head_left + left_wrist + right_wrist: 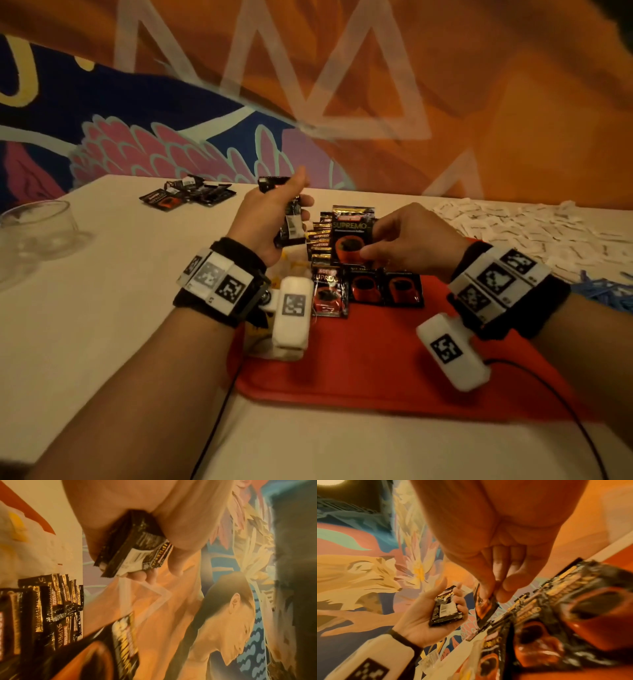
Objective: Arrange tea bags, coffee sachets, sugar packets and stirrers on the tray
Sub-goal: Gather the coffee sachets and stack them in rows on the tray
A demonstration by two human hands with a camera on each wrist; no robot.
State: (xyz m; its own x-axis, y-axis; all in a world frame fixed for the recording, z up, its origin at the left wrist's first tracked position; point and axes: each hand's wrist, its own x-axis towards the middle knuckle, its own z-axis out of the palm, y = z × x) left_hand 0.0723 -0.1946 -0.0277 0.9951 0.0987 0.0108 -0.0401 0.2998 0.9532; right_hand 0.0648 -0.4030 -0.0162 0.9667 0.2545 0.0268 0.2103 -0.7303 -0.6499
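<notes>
Right hand [411, 240] pinches one coffee sachet [352, 236] betw. thumb and fingers, upright, above the far edge of the red tray [359, 363]. Left hand [267, 222], at 9 o'clock of it, grips a small stack of sachets [291, 222]. Three sachets [366, 289] lie flat on tray, at 6 o'clock of the held one. Sugar packets [531, 229] at 3 o'clock, on the table [102, 308].

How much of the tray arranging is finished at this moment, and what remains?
Done: several coffee sachets lie in rows on the red tray.

In hand: the left hand holds a stack of sachets in its grip; the right hand pinches one sachet above the rows.

Left: more sachets on the far table, the white packets and the blue items at right, off the tray.
</notes>
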